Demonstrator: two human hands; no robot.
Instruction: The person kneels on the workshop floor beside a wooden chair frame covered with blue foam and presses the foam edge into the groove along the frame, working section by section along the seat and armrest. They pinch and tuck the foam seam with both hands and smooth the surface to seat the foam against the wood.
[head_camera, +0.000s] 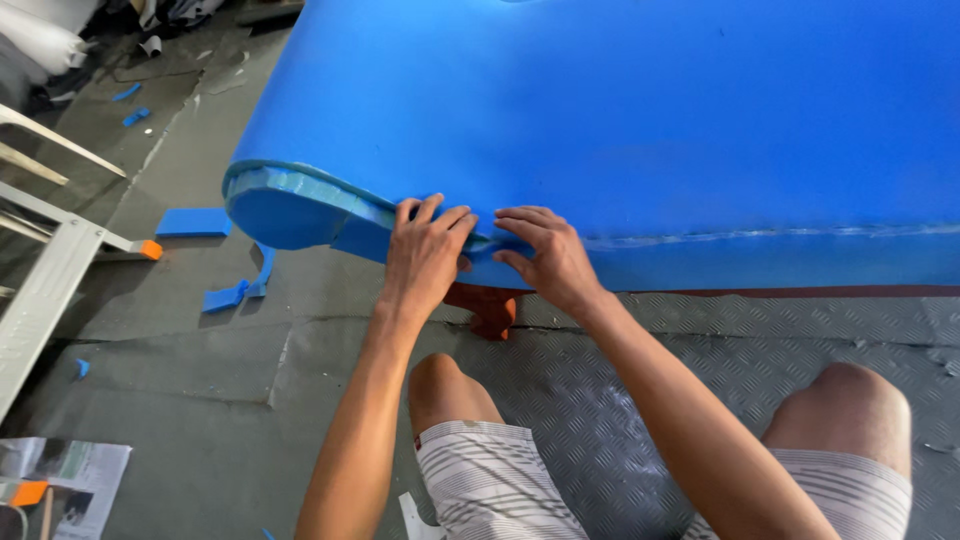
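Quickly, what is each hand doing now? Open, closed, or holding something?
Left hand: fingers bent, pressing on the edge of the blue foam piece.
Right hand: fingers bent, pinching the same foam edge beside it.

Bare arms and knees, grey-and-white striped shorts (500, 480).

Grey floor (200, 400) with checker-plate mat (700, 360), blue foam slab (620, 120), blue offcuts (195, 222), newspaper (70, 475)
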